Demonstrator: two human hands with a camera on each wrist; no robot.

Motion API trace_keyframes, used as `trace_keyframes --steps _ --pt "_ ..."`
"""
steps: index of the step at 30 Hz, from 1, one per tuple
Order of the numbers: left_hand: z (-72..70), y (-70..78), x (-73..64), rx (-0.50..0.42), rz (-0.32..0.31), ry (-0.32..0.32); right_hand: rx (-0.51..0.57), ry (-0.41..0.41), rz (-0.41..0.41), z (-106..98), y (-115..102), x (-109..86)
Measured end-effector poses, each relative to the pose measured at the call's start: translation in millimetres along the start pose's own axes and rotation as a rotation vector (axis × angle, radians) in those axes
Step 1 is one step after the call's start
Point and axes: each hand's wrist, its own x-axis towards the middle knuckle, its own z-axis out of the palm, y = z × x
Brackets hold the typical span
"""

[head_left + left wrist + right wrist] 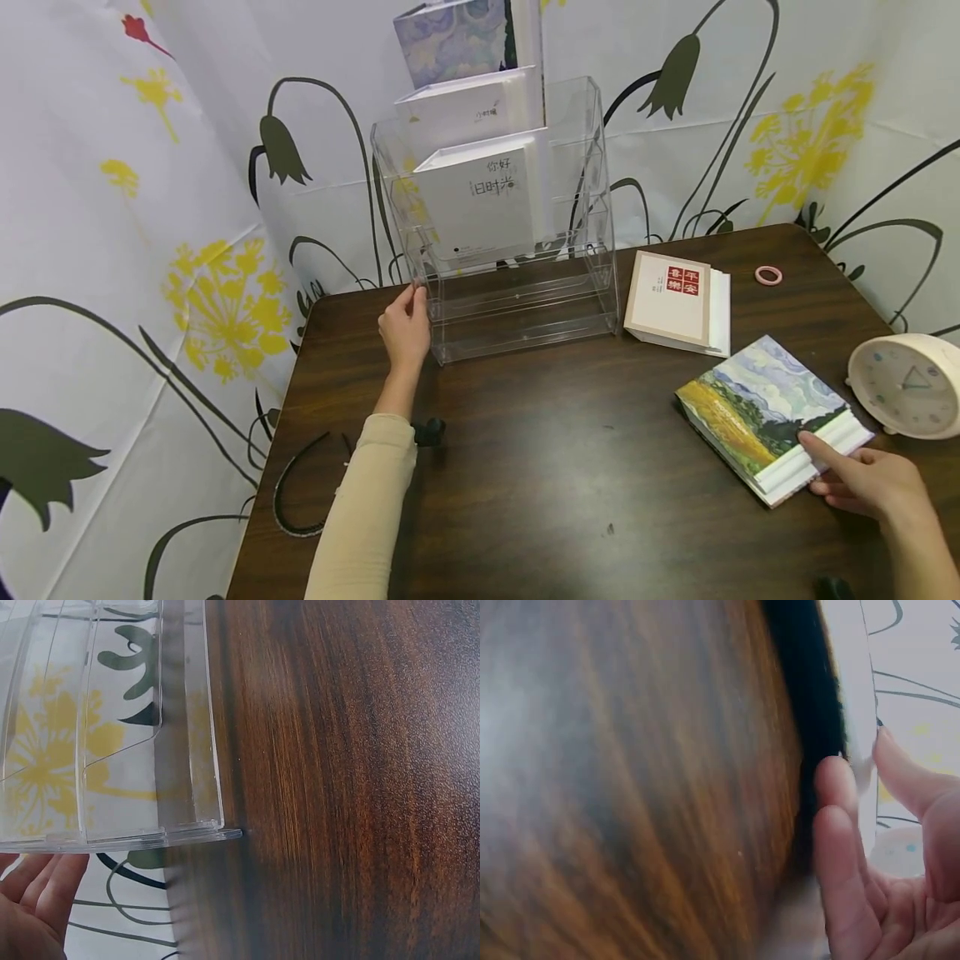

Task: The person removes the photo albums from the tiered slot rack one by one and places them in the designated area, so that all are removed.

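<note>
My right hand [873,483] pinches a book [757,408] by its white spine edge, thumb on top and fingers underneath. Its cover shows a painted yellow field under a swirling sky. In the right wrist view the fingers [836,847] lie along its dark underside. At the left side of a clear acrylic rack [517,333], my left hand [405,329] has its fingertips against the side panel. The left wrist view shows those fingers [56,892] on the panel's outer face. White-spined books, including a pale one [480,204], stand in the rack's upper tiers.
Right of the rack lies a cream book [667,300] with red squares. Farther right are a pink ring [768,275] and a round alarm clock [903,385]. A thin dark curved band [281,500] lies at the table's left. Patterned curtains [202,167] hang behind.
</note>
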Motion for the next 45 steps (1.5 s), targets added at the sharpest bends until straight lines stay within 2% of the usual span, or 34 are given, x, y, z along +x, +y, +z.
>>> trace_keyframes --steps 8,11,17,21,27,30,34,40,45 --pt "2.5 -0.4 -0.3 0.003 0.000 0.000 -0.251 0.081 -0.040 -5 -1 -7.0" --pt "3.0 0.0 -0.3 0.003 -0.002 0.000 -0.300 0.112 -0.035 -5 -2 -9.5" --pt "3.1 -0.7 0.5 0.005 -0.001 0.005 -0.331 0.142 -0.040 -3 -4 -10.0" --pt "2.0 -1.4 -0.7 0.008 -0.010 0.000 -0.316 0.133 -0.064 -5 -5 -12.3" --pt "0.9 -1.4 -0.9 0.001 0.006 0.006 -0.393 0.188 -0.109 -8 -19 -23.3" --pt "1.8 -1.4 0.6 0.003 0.012 0.006 -0.403 0.200 -0.204 -4 -32 -30.6" --pt "1.6 -1.2 2.4 -0.001 -0.004 0.007 -0.401 0.178 -0.437 11 -61 -35.5" --pt "1.5 -1.1 2.0 0.000 -0.013 0.002 -0.357 0.169 -0.786 47 -121 -31.6" --pt "2.3 0.0 0.9 -0.002 -0.007 0.007 -0.241 0.111 -0.985 79 -177 -24.0"
